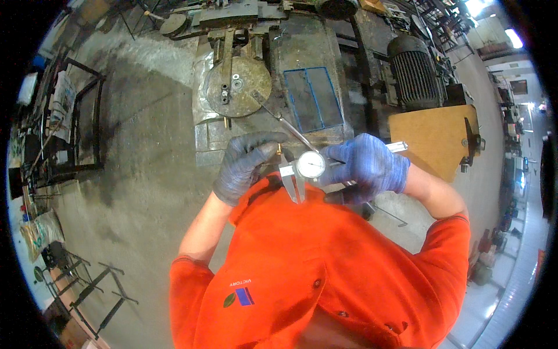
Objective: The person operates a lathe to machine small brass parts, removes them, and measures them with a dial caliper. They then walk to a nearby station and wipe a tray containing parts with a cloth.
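Silver metal dial caliper [311,165] sits before our orange cloth jacket [290,256], grasped by our blue-gloved right fingers [338,153]; grey-gloved left fingers [266,151] pinch a small brass-coloured piece [279,150] beside it. We should align both squarely.

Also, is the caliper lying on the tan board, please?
No, the right hand holds the caliper in front of the orange jacket.

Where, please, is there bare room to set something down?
The floor between the black frame and machine bed is bare, as is most of the tan board beside the motor. Crowded: the round plate, with its fittings, and between left hand and right hand, around the dial caliper.
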`<action>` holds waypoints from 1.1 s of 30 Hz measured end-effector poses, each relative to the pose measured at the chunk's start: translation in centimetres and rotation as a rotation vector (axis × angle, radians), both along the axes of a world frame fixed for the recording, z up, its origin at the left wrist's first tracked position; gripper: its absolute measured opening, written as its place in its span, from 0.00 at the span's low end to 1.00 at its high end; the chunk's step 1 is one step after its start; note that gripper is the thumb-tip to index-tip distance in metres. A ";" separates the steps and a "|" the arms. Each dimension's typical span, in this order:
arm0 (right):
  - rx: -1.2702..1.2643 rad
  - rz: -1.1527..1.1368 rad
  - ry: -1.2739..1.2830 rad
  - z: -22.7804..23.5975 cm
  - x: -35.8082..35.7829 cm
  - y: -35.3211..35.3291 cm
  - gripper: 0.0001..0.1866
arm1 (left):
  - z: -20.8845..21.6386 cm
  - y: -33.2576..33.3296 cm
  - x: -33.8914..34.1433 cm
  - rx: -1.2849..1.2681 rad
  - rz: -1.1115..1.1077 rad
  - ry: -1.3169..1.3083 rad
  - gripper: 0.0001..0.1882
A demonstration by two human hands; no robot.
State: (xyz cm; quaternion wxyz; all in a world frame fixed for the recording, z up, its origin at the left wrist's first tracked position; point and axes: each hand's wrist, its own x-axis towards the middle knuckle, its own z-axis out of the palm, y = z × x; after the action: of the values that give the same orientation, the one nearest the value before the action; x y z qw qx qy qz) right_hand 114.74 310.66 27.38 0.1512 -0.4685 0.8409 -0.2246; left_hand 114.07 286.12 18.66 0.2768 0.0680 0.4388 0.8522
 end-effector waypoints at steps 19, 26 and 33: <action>0.004 0.020 0.048 0.2 0.3 -0.4 0.18 | 0.9 -0.4 0.3 -0.190 0.010 0.125 0.16; 0.010 0.038 0.008 1.0 0.3 -0.8 0.20 | 0.1 -0.4 0.4 -0.253 0.041 0.182 0.16; -0.011 0.026 0.004 0.7 0.3 -0.7 0.19 | 0.8 -0.6 0.3 -0.219 0.006 0.150 0.16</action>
State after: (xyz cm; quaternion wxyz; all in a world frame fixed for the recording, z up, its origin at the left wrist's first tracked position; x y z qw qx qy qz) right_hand 115.04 309.97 28.08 0.1497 -0.4807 0.8339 -0.2263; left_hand 114.38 285.54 19.44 0.2463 0.0996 0.5488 0.7926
